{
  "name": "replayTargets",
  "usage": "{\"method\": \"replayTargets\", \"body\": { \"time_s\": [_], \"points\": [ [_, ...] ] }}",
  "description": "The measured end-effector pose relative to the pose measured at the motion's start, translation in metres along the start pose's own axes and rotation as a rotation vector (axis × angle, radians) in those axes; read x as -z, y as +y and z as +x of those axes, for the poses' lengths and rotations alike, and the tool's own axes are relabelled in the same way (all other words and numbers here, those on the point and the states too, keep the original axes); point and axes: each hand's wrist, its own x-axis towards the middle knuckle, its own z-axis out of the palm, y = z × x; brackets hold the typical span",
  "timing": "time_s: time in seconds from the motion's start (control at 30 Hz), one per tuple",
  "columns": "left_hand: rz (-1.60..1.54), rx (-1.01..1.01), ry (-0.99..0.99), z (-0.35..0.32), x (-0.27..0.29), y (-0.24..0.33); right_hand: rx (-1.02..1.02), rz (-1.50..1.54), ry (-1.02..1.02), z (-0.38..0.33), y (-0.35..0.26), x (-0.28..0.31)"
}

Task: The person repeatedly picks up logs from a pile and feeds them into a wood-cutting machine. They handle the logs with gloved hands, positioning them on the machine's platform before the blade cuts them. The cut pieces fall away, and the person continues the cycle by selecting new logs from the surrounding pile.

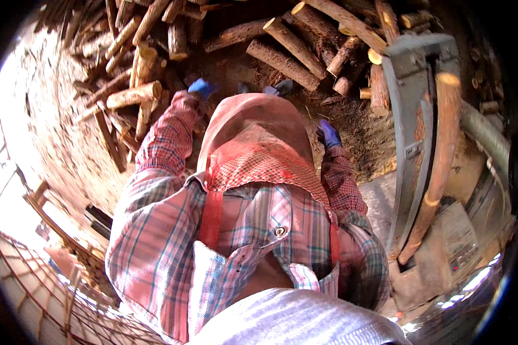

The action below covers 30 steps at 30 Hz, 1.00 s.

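Observation:
My left hand (201,87), in a blue glove, hangs at the end of a plaid sleeve just beside a pile of cut logs (133,95). Only the back of the glove shows, so its grip is hidden. My right hand (329,134), also in a blue glove, is held out over the dirt ground (362,132) with fingers loosely apart and nothing in it. A red apron (253,144) over my plaid shirt fills the middle of the view and hides my legs.
Rough logs (287,54) lie stacked across the far side and left. A grey metal machine (411,115) stands to the right with a long peeled log (443,155) resting along it. A wire mesh fence (34,287) runs at the lower left.

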Motion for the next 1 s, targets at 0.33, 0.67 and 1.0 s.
{"method": "replayTargets", "body": {
  "time_s": [0.33, 0.67, 1.0],
  "points": [
    [-0.529, 0.443, -0.104, -0.056, -0.18, -0.081, 0.024, -0.026, -0.207, 0.04, -0.073, -0.098],
    [0.625, -0.541, 0.142, 0.255, -0.147, 0.114, 0.201, -0.059, 0.361, 0.314, -0.086, 0.01],
    [0.497, -0.741, 0.111, 0.497, -0.199, 0.278, 0.54, -0.204, 0.676, 0.469, -0.175, 0.055]
  ]
}}
